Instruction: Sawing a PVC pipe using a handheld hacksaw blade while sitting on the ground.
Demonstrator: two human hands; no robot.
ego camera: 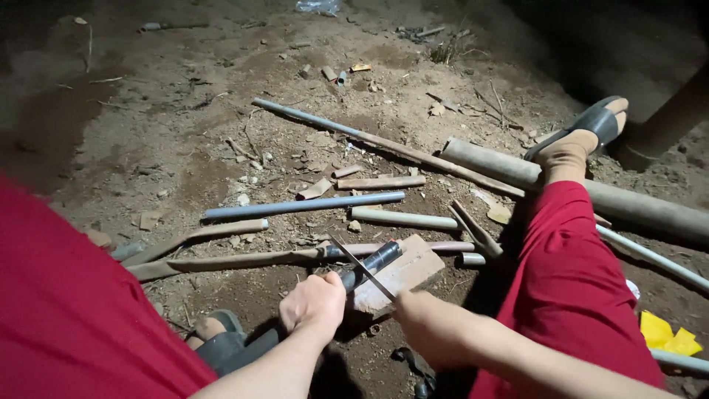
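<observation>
Sitting on the bare dirt ground (185, 148), I am stretching my red-trousered leg (569, 288) out so the sandalled foot (583, 140) is resting on the thick pipe (635, 203), keeping my body braced. Long grey pipes (303, 205) are lying scattered ahead, out of the way. I am resting the dark pipe (369, 266) on the brick (402, 273) to lift its end clear of the soil. My left hand (314, 303) is clenching it to stop it rolling, while my right hand (421, 321) is gripping the thin saw blade (362, 267) laid across it.
</observation>
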